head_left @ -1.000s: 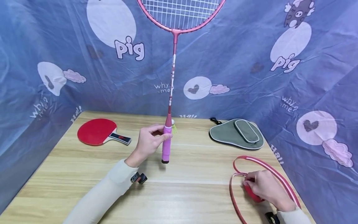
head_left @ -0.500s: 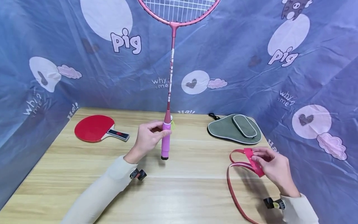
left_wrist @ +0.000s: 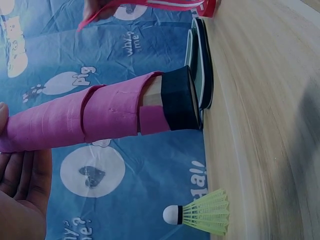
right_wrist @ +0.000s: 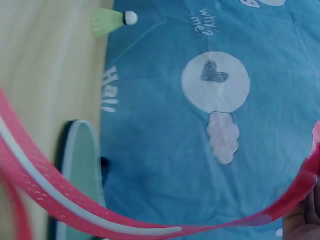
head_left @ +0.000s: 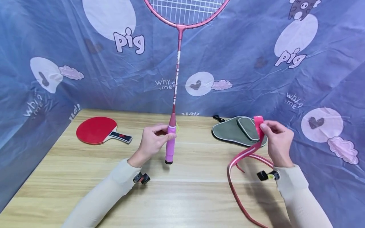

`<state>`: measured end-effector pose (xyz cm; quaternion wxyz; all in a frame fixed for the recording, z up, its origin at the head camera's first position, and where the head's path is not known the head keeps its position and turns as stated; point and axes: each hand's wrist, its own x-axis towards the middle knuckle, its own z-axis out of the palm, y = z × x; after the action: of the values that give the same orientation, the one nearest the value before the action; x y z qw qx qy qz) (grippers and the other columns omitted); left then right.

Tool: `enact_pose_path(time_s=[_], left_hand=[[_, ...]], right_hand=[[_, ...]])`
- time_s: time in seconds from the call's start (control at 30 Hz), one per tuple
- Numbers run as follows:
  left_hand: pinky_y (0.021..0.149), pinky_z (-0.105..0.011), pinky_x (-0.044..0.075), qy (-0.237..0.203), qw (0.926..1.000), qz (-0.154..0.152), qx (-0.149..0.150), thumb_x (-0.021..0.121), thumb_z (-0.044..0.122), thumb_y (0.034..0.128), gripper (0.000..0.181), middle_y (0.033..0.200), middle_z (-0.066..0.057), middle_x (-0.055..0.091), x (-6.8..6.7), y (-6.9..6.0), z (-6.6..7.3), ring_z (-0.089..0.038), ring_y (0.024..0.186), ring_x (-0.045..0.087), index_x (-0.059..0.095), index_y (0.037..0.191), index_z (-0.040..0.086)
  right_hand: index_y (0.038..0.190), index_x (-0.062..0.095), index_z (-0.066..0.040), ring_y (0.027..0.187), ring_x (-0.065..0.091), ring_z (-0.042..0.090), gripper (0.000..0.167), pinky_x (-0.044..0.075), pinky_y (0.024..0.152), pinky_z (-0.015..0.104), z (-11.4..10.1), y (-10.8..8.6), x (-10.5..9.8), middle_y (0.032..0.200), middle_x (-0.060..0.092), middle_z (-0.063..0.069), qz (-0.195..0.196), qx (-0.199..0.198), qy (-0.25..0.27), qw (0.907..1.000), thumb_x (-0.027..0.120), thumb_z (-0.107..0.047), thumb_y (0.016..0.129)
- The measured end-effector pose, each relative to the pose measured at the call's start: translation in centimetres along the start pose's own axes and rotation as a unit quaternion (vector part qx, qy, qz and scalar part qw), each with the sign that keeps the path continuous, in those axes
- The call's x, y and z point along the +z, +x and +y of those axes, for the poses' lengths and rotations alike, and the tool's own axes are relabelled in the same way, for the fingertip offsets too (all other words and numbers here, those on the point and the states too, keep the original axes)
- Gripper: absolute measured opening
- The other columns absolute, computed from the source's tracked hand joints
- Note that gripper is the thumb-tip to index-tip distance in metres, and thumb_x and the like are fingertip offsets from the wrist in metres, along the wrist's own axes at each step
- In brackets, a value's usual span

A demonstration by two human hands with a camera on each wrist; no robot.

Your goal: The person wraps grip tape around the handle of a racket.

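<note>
The badminton racket (head_left: 176,79) is held by the left hand (head_left: 150,144), whose thumb and fingers are closed to the width of the purple handle (head_left: 170,147) and pinched on it from the left, near its upper end. The racket is kept roughly upright: above this grip the strung head (head_left: 186,11) is cut off by the top edge of the head view, and below it the handle is ended by a black butt (left_wrist: 180,97). A pale patch beside the butt is seen uncovered by the purple wrapping in the left wrist view. The red strap (head_left: 243,154) is gripped near one end by the right hand (head_left: 278,142), thumb and fingers brought together on it. A short end is raised above the fingertips; the rest is let down to the left of the pinch and curved toward the near edge, a white stripe being shown along part of it. To the left of the right hand's grip and beyond it, a green case (head_left: 231,131) is laid on the table (head_left: 182,205), partly hidden by the strap. Behind the left hand's grip, a yellow-green shuttlecock (left_wrist: 205,213) is mostly hidden by the handle in the head view. A red table tennis paddle (head_left: 95,130) is placed to the left of that grip, apart from it, its dark handle turned toward the hand. Beyond both grips, a blue printed cloth (head_left: 152,61) is hung.
</note>
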<state>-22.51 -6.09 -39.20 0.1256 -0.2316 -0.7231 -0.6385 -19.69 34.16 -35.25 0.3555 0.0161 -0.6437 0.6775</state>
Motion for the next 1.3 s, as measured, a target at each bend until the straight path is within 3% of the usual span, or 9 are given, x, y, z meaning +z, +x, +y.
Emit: enact_pose_path(time_s=[0.07,0.17,0.27,0.37,0.5,0.63,0.8,0.97,1.3], left_hand=[[0.074,-0.023,0.059,0.001,1.0,0.001,0.0,0.084,0.004,0.0799,0.026,0.098,-0.02,0.076,0.0,0.0,0.1,-0.007,0.08,0.067,0.077,0.103,-0.003],[0.073,-0.024,0.059,0.003,1.0,0.002,-0.003,0.084,0.004,0.0797,0.025,0.098,-0.019,0.076,0.0,0.1,0.0,-0.007,0.08,0.066,0.078,0.103,-0.003],[0.073,-0.025,0.059,-0.001,1.0,0.0,-0.005,0.084,0.003,0.0798,0.025,0.098,-0.02,0.076,0.1,0.1,0.0,-0.008,0.08,0.066,0.078,0.103,-0.003],[0.074,-0.024,0.059,-0.005,1.0,-0.003,-0.008,0.084,0.004,0.0801,0.026,0.097,-0.02,0.075,0.2,0.1,0.0,-0.009,0.08,0.066,0.078,0.104,-0.003],[0.074,-0.026,0.06,-0.004,0.9999,-0.003,-0.012,0.084,0.005,0.0802,0.025,0.098,-0.019,0.075,0.3,0.0,0.2,-0.01,0.081,0.066,0.078,0.103,-0.002],[0.074,-0.025,0.059,-0.005,1.0,0.0,-0.008,0.084,0.004,0.0802,0.024,0.097,-0.019,0.076,0.3,0.0,0.3,-0.01,0.08,0.066,0.078,0.102,-0.002],[0.074,-0.022,0.059,-0.005,1.0,0.003,-0.003,0.084,0.004,0.0805,0.024,0.096,-0.019,0.076,0.4,0.0,0.3,-0.009,0.08,0.066,0.078,0.103,-0.002],[0.074,-0.022,0.058,-0.001,1.0,0.009,0.001,0.084,0.004,0.0805,0.024,0.094,-0.019,0.076,0.5,0.1,0.4,-0.008,0.08,0.066,0.078,0.103,-0.002],[0.075,-0.023,0.059,0.003,0.9999,0.016,0.005,0.083,0.005,0.0816,0.024,0.094,-0.019,0.076,0.8,0.1,0.7,-0.008,0.081,0.066,0.078,0.103,-0.003]], right_hand=[[0.084,0.075,0.007,0.055,0.058,0.001,0.001,0.044,0.051,0.012,-0.3,1.1,1.3,0.067,0.071,-0.006,-0.004,-0.023,-0.045,0.9987,0.076,0.007,0.084],[0.088,0.074,0.009,0.057,0.057,-0.003,0.011,0.045,0.052,0.011,-0.5,2.3,3.5,0.068,0.07,-0.014,-0.017,-0.058,-0.112,0.9918,0.077,-0.001,0.086],[0.092,0.073,0.011,0.061,0.058,-0.004,0.015,0.047,0.057,0.01,-0.6,3.0,6.1,0.072,0.069,-0.019,-0.034,-0.092,-0.136,0.9857,0.076,-0.003,0.088],[0.09,0.076,0.004,0.065,0.057,-0.003,0.006,0.047,0.06,0.01,-0.6,3.2,8.6,0.076,0.068,-0.021,-0.046,-0.134,-0.151,0.9783,0.075,-0.001,0.088],[0.087,0.08,-0.01,0.066,0.057,-0.001,0.011,0.047,0.061,0.01,-0.9,2.9,11.7,0.08,0.072,-0.009,-0.066,-0.189,-0.165,0.9658,0.076,0.001,0.086],[0.086,0.08,-0.013,0.067,0.057,0.0,0.013,0.046,0.061,0.011,-1.5,2.4,14.3,0.082,0.073,0.009,-0.093,-0.221,-0.167,0.9563,0.077,0.0,0.085],[0.088,0.08,-0.008,0.065,0.056,0.001,0.007,0.045,0.06,0.012,-2.4,1.4,16.6,0.08,0.073,0.013,-0.152,-0.216,-0.167,0.9499,0.077,-0.001,0.086],[0.092,0.08,-0.006,0.067,0.056,0.004,0.006,0.045,0.061,0.015,-3.5,-0.1,18.1,0.081,0.073,0.011,-0.23,-0.179,-0.16,0.9432,0.078,-0.004,0.087],[0.09,0.08,-0.01,0.066,0.057,0.01,0.007,0.046,0.058,0.019,-3.6,-3.4,18.8,0.084,0.075,0.004,-0.333,-0.138,-0.161,0.9188,0.076,-0.004,0.088]])
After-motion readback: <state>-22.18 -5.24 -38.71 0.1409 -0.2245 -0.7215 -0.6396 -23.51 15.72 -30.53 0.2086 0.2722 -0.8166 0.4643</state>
